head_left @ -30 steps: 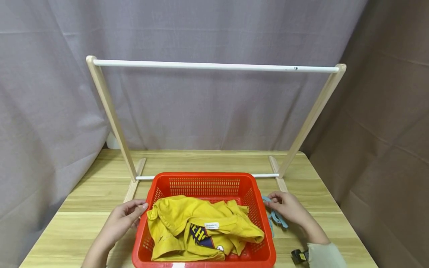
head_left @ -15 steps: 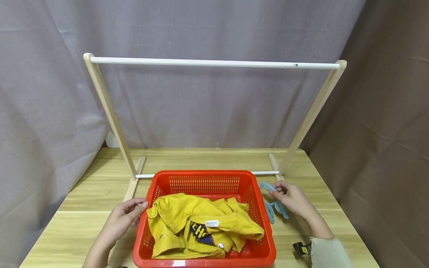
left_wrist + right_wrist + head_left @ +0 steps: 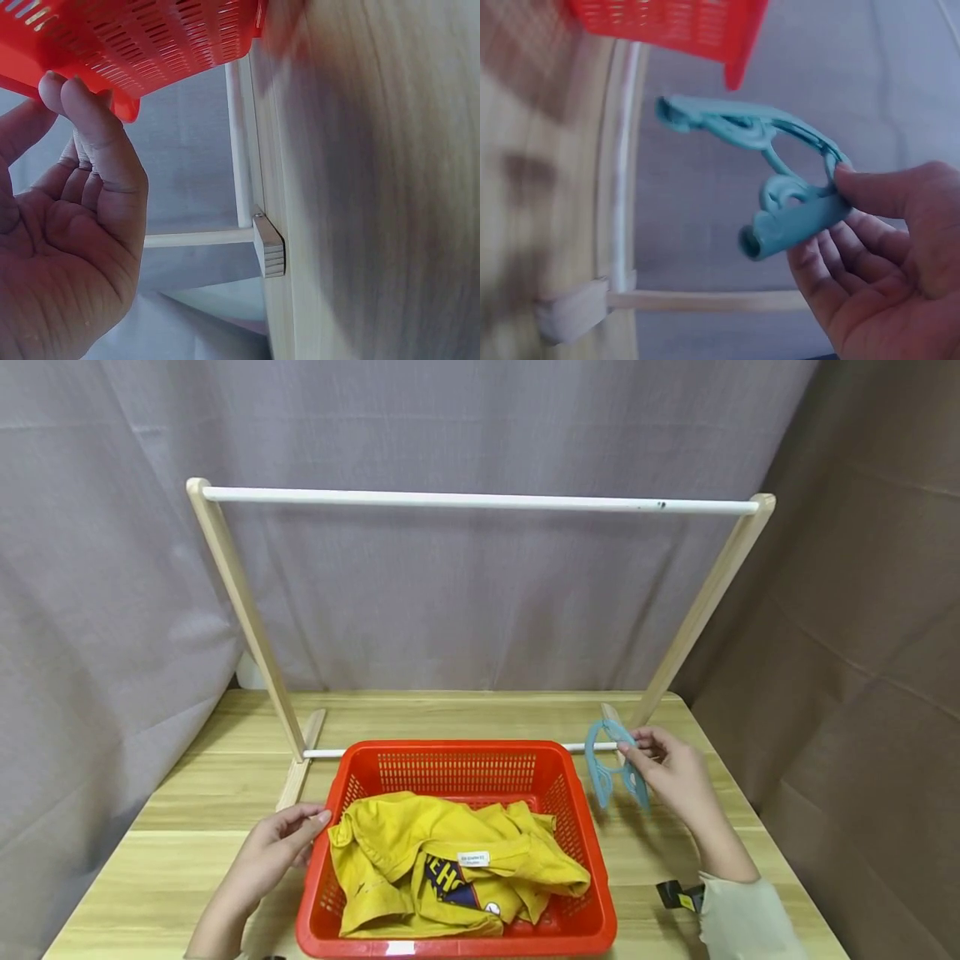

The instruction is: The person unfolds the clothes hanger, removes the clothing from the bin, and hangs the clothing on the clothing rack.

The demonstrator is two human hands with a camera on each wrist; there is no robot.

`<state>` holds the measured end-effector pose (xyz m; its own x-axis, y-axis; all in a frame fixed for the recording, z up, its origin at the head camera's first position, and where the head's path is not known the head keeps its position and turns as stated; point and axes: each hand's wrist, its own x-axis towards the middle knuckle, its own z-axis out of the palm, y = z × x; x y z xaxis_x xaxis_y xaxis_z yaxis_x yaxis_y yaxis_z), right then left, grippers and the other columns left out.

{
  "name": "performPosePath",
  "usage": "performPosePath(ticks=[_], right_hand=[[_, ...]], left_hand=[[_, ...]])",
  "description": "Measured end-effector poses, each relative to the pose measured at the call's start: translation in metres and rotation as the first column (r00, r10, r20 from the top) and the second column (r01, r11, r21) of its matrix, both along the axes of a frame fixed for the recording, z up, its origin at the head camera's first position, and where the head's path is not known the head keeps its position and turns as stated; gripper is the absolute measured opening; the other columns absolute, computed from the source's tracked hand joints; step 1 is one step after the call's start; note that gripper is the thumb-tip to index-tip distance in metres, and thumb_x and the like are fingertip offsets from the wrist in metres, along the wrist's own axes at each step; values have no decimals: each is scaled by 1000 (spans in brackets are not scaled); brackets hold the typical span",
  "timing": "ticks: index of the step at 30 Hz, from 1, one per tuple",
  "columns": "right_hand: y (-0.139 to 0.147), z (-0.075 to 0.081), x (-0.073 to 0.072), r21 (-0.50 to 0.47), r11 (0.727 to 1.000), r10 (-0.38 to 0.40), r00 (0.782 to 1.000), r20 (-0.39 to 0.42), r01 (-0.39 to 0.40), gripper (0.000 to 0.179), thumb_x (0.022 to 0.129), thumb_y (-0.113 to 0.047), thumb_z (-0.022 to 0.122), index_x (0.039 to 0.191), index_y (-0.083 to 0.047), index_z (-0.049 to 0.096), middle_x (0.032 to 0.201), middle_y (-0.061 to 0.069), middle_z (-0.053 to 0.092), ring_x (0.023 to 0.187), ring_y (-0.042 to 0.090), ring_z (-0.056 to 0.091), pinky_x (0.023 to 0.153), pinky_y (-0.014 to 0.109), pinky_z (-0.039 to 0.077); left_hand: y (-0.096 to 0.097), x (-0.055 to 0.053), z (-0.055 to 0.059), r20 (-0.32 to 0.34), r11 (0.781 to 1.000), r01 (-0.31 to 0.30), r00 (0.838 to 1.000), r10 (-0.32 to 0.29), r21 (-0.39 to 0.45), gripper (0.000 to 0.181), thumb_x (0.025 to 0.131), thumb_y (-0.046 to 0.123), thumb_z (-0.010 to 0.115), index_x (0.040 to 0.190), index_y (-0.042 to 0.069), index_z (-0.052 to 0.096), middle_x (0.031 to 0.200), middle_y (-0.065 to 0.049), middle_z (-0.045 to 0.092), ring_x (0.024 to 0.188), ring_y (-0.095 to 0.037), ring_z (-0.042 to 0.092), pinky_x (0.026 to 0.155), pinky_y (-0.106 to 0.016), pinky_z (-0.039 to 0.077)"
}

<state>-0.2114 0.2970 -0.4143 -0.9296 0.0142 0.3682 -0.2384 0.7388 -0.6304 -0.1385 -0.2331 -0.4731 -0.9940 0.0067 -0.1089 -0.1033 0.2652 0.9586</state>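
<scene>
My right hand (image 3: pixel 678 772) pinches a light-blue plastic folding clothes hanger (image 3: pixel 597 768) between thumb and fingers, raised above the table on the basket's right side. Seen from the right wrist, the hanger (image 3: pixel 795 225) has two folded arms with hollow ends and curled inner parts. At the left rim of the red plastic basket (image 3: pixel 450 948), my left hand (image 3: pixel 273 852) grips the edge with thumb and fingertips; the left wrist view shows this hand (image 3: pixel 82 217) at the basket's corner. Inside the basket lies a crumpled yellow shirt (image 3: pixel 442 827) with a dark print and a white label.
A wooden rack stands behind the basket, with a white top bar (image 3: pixel 480 500), a low white bar (image 3: pixel 326 753) and slanted side posts (image 3: pixel 243 610). Grey curtains (image 3: pixel 480 602) hang behind the wooden table (image 3: pixel 180 827). A small black object (image 3: pixel 675 895) is by the right sleeve.
My right hand has lifted the hanger off the table beside the basket and moved it up and away from me. The left hand and the basket stay in place.
</scene>
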Motion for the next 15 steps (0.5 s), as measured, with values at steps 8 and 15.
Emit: performPosePath(ticks=[8, 15], right_hand=[[-18, 18, 2, -120, 993, -25, 996, -91, 14, 29, 95, -32, 71, 109, -6, 69, 94, 6, 71, 76, 8, 64, 67, 14, 50], [-33, 24, 1, -162, 986, 10, 994, -113, -28, 27, 93, -27, 75, 108, -5, 71, 94, 9, 72, 77, 7, 65, 67, 14, 52]], left_hand=[[0, 0, 2, 1, 1000, -8, 1000, 8, -1, 40, 99, 30, 65, 122, -3, 65, 89, -12, 69, 65, -22, 64, 59, -32, 55], [0, 1, 1, -9, 1000, -5, 1000, 5, -17, 39, 99, 31, 65, 121, -2, 66, 88, -11, 69, 64, -21, 63, 60, -34, 55]])
